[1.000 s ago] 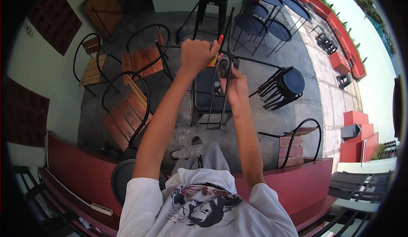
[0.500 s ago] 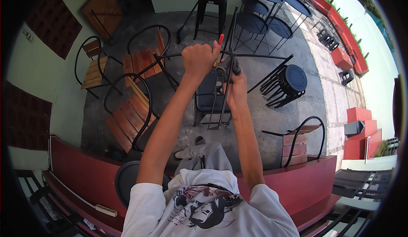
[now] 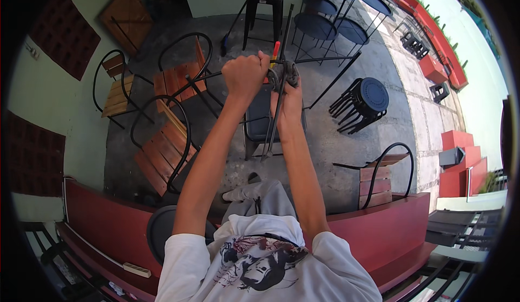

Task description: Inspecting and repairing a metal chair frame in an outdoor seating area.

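Observation:
My left hand [image 3: 244, 74] is closed round a bar of the black metal folding frame [image 3: 279, 112], which has several crossed legs. My right hand [image 3: 288, 96] holds a crumpled grey cloth [image 3: 288, 73] against the frame, just right of my left hand. A red and yellow object [image 3: 275, 48], perhaps a tool handle, sticks up between them; its lower part is hidden. Below the frame stands a dark seat or stool [image 3: 259, 123], partly covered by the frame and my right arm.
Wooden-slat chairs [image 3: 160, 161] with black hoop frames stand left and lower right. A stack of black stools [image 3: 371, 97] is at right, round tray tables [image 3: 317, 28] and a black high chair [image 3: 260, 4] behind. A red ledge [image 3: 379, 226] runs across in front of my body.
My right hand and the cloth have moved forward along the frame, higher in the picture. The frame has shifted and tilted slightly; my left hand stays closed on it.

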`<state>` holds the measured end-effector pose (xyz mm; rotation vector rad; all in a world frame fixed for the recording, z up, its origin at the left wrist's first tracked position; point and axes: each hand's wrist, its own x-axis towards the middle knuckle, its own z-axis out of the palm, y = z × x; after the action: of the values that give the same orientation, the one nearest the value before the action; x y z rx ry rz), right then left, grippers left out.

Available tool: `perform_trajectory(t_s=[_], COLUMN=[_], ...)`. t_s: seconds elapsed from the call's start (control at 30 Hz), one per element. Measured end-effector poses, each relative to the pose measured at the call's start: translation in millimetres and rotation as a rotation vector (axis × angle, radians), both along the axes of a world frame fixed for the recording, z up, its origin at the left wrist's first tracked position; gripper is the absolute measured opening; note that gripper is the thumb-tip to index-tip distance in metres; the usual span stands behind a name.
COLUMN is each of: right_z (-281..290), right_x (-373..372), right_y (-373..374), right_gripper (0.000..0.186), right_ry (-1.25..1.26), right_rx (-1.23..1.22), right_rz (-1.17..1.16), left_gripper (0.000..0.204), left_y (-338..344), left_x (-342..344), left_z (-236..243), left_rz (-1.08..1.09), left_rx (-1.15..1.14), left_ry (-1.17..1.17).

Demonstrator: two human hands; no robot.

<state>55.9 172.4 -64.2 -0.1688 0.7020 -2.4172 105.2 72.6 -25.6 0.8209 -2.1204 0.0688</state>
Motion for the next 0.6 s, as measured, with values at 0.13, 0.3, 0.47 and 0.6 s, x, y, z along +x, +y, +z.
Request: perform_trajectory(t_s=[0.13,0.3,0.47,0.6], right_z=[-3.5,-8.6,-2.5,4.1], right_x=[-6.7,-9.3,3.5,40.6], right_y=[6.4,14.7,46.5,73.1], right_gripper=[0.033,0.036,0.038,0.038], right_ry=[-0.047,-0.085,-0.092,0.012], right_rx=[-0.088,-0.181,-0.174,-0.026], right_rz=[-0.021,0.196,0.258,0.176], left_gripper=[0.052,0.048,0.051,0.050], left_y=[2.1,-5.2,-10.1,-12.1], left_x=[-3.1,-0.1,-5.9,-9.7], left_z=[-0.6,2.0,0.6,-0.7], left_rz=[-0.006,-0.062,-0.151,-0.200], left_rx=[-0.009,0.046,0.008,0.007], left_ry=[0.010,-0.041,0.005,0.035])
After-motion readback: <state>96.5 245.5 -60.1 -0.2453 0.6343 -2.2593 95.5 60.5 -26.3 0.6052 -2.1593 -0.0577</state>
